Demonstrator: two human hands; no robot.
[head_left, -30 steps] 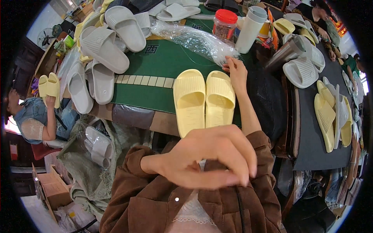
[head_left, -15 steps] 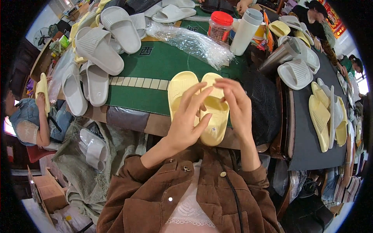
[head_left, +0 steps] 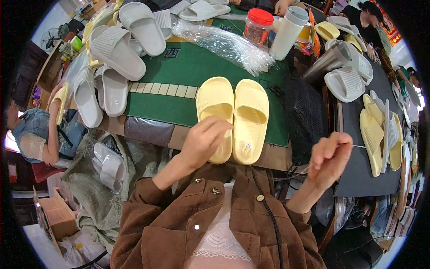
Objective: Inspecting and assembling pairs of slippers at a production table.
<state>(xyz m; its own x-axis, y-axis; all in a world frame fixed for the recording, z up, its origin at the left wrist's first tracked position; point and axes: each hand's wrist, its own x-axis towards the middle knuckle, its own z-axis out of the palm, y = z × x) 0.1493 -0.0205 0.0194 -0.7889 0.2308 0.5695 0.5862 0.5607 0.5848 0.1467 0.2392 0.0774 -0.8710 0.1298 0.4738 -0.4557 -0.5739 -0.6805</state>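
On the table [head_left: 179, 85] straight ahead — 2 slippers [head_left: 233, 119] side by side, touching, heels at the near edge. Left hand [head_left: 204, 141] over the heel of the left one; right hand [head_left: 329, 157] well to the right, off the table edge. Behind the pair — a heap of plastic bags [head_left: 224, 42], then a jar [head_left: 257, 26] and a cup [head_left: 290, 26] just beside it. At far left, a pile of slippers [head_left: 114, 58]. At right, more slippers [head_left: 380, 134] on a side surface.

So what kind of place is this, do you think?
Probably a slipper packing or sorting workshop: a pair of yellow slides on the green table, grey slides heaped around, and clear plastic bags.
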